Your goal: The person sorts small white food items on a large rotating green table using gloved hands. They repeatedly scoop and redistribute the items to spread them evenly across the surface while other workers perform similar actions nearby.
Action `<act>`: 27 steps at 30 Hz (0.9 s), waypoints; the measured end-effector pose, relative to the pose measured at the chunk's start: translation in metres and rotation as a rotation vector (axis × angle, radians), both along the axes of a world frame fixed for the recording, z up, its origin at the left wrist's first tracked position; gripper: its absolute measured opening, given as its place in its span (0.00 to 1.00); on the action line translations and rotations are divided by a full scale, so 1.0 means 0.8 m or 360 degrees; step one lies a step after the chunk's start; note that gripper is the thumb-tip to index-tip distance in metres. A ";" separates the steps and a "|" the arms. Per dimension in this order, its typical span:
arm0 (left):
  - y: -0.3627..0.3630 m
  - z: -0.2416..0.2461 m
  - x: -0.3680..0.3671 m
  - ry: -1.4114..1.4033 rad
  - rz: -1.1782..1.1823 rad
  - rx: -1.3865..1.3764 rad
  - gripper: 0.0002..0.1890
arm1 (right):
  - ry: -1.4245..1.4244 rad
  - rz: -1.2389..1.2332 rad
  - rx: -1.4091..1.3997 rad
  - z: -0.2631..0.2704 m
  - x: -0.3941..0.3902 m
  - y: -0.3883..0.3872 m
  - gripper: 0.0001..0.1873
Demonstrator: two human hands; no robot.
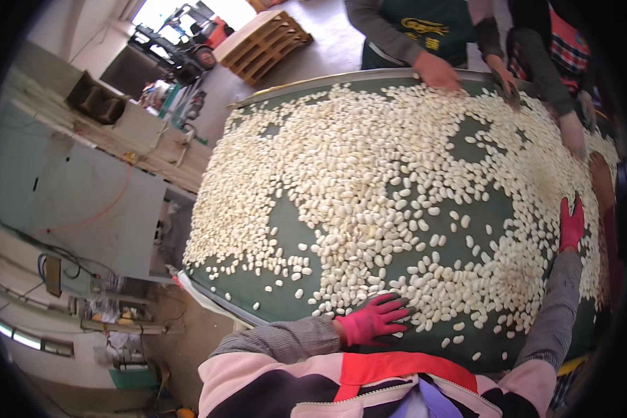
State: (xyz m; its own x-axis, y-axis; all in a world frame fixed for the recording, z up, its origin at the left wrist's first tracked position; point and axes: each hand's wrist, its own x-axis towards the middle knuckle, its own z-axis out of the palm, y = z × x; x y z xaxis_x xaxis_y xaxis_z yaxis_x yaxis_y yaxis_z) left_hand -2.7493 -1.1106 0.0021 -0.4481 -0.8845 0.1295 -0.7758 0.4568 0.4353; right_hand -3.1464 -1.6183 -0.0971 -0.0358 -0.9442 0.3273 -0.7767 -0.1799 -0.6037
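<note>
Many white beans [339, 188] lie spread over a large green-topped table [287, 222]. My left hand [376, 320], in a pink glove with dark fingertips, rests palm down with its fingers spread at the beans' edge near my body. My right hand [571, 222], in a similar pink glove, reaches out at the far right and touches the bean layer, thumb and fingers apart. Neither hand grips anything that I can see. Scattered beans and bare green patches lie between my two hands.
A co-worker's hand [437, 73] is among the beans at the far edge; other people's hands [572, 133] work at the upper right. Stacked wooden pallets [264, 44] and a forklift [188, 42] stand beyond the table. A metal rim [313, 83] borders the tabletop.
</note>
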 end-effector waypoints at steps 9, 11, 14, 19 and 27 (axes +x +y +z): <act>-0.038 0.055 0.132 -0.0008 0.1419 -0.0526 0.29 | 0.0170 0.1488 -0.0259 0.160 0.205 0.264 0.31; 0.027 0.047 0.159 0.0075 0.1799 -0.0611 0.27 | 0.0123 0.1895 -0.0154 0.156 0.175 0.322 0.25; 0.155 -0.002 0.193 0.0234 0.2795 -0.0661 0.27 | 0.0206 0.2597 0.0018 0.166 0.157 0.397 0.23; 0.153 -0.064 0.138 0.0134 0.3282 0.0262 0.44 | 0.0529 0.3016 -0.0338 0.121 0.155 0.436 0.23; -0.044 -0.004 -0.108 0.1124 0.1355 0.0147 0.31 | 0.0558 0.1957 -0.0372 0.128 0.178 0.345 0.20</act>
State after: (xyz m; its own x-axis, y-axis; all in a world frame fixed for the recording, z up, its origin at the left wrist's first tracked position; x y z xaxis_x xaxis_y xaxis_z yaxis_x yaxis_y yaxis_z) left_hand -2.8359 -1.1456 -0.0012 0.4593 -0.8876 0.0339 -0.3847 -0.1644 0.9083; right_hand -3.0041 -1.3423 0.0055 0.9281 -0.2167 0.3029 -0.1378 -0.9554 -0.2613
